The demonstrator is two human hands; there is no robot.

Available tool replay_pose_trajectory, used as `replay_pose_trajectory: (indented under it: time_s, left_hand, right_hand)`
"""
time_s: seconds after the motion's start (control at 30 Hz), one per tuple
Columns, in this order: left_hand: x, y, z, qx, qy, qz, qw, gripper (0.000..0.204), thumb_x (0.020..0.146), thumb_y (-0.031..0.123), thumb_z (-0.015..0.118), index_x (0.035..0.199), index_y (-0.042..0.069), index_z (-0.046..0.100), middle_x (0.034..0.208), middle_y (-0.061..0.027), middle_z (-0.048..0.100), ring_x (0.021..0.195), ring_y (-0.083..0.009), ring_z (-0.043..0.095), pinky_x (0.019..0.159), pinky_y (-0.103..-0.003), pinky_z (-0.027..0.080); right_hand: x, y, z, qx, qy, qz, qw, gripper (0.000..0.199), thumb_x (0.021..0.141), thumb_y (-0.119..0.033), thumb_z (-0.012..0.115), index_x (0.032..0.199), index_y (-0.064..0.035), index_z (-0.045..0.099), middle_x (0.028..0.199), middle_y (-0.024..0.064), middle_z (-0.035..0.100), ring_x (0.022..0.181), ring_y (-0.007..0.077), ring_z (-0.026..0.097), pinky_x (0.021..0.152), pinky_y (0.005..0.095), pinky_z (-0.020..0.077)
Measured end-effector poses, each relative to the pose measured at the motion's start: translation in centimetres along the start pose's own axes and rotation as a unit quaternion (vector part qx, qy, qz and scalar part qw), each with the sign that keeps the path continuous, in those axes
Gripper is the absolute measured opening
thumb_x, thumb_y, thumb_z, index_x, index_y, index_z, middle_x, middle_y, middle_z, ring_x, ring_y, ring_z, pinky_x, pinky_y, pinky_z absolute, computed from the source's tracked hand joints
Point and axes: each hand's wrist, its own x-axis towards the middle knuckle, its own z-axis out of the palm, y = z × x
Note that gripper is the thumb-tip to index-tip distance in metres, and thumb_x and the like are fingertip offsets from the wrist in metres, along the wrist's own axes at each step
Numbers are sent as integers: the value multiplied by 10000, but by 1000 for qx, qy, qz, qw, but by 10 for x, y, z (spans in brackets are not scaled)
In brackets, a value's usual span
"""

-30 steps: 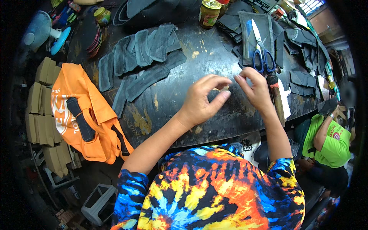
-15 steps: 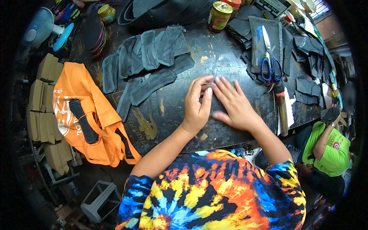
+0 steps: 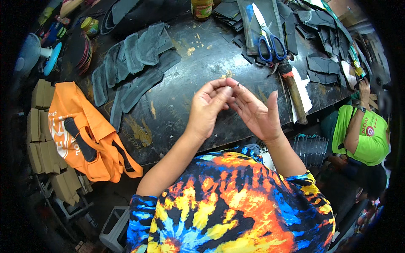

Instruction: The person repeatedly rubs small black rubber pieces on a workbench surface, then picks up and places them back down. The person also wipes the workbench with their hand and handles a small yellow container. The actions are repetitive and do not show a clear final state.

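A tiny dark piece [image 3: 238,84] (too small to identify) sits pinched at the fingertips where both hands meet above the black table [image 3: 202,63]. The left hand [image 3: 207,107] curls its fingers onto it; the right hand [image 3: 255,113] lies half open, fingers loosely apart. Blue scissors [image 3: 268,36] lie beyond the piece; grey cutouts [image 3: 130,63] lie left of it.

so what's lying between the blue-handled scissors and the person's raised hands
Head view: only bare black worktop with yellowish stains separates the scissors from the left hand and right hand.

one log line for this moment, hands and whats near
left hand: fingertips meet right | right hand: raised, open | below: black worktable | near: scissors
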Motion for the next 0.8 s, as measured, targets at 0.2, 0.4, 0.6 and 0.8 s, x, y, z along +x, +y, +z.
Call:
replay_pose_trajectory:
  time_s: [0.2, 0.4, 0.6, 0.8]
  left_hand:
    - [-6, -16, 27, 41, 23, 99, 994, 185, 1067, 221, 649, 1118, 43, 640, 1028, 28, 622, 929, -47, 542, 853, -247, 480]
    - [5, -12, 20, 39, -30, 103, 994, 386, 1126, 404, 506, 929, 84, 596, 867, 59, 549, 791, -52, 472, 729, -249, 432]
    - [0, -25, 41, 17, -49, 115, 992, 384, 1141, 413, 451, 1122, 62, 607, 1122, -19, 601, 1056, -107, 537, 1006, -292, 433]
    - [-10, -25, 36, -2, -96, 66, 993, 473, 1101, 208, 536, 1524, 14, 455, 1529, -84, 500, 1364, -168, 494, 1192, -357, 348]
  right_hand:
    - [9, 17, 23, -360, 16, -192, 913, 1046, 993, -756, 424, 1659, 12, 179, 1719, 302, 48, 1614, 424, 44, 1280, 502, 137]
    - [0, 27, 27, -442, 0, -218, 870, 1104, 954, -798, 421, 1670, -2, 153, 1719, 295, -105, 1606, 466, 6, 1276, 532, 120]
    - [-7, 16, 23, -334, 60, -210, 917, 1123, 934, -848, 391, 1678, -36, 173, 1729, 281, -56, 1614, 426, -33, 1270, 558, 70]
    - [-11, 6, 13, -361, 67, -178, 913, 1111, 926, -840, 441, 1680, -62, 196, 1729, 290, 42, 1615, 426, 15, 1272, 550, 88]
